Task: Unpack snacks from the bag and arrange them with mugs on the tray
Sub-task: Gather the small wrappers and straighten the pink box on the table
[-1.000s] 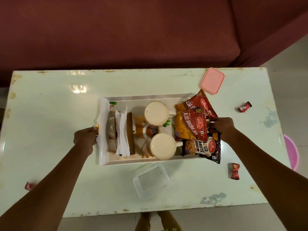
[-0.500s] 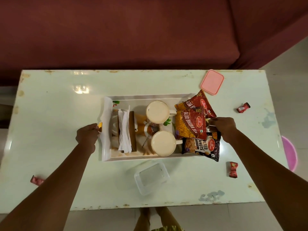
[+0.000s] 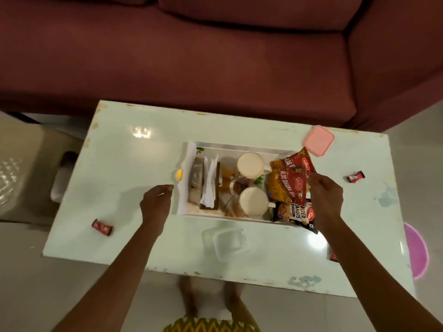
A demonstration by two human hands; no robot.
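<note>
A white tray (image 3: 239,146) sits in the middle of the pale table (image 3: 124,164). On it stand two cream mugs (image 3: 250,167) (image 3: 254,204), a napkin holder (image 3: 209,185) at the left end, and at the right end two red snack packets (image 3: 287,185) (image 3: 297,161) and a dark peanut packet (image 3: 294,213). My left hand (image 3: 155,204) hovers just left of the tray's left edge, fingers loosely bent, holding nothing. My right hand (image 3: 326,195) lies over the tray's right end, its relaxed fingertips touching the edge of a red packet.
A pink lid (image 3: 319,140) lies at the table's far right, a clear container (image 3: 227,240) in front of the tray. Small red sweets (image 3: 102,227) (image 3: 356,176) (image 3: 333,256) are scattered about. A maroon sofa (image 3: 215,56) stands behind; a pink tub (image 3: 416,250) is on the floor at right.
Both hands have let go of the tray's ends; the left has drawn back a little from the edge. The view has risen and pulled back, showing more sofa and floor.
</note>
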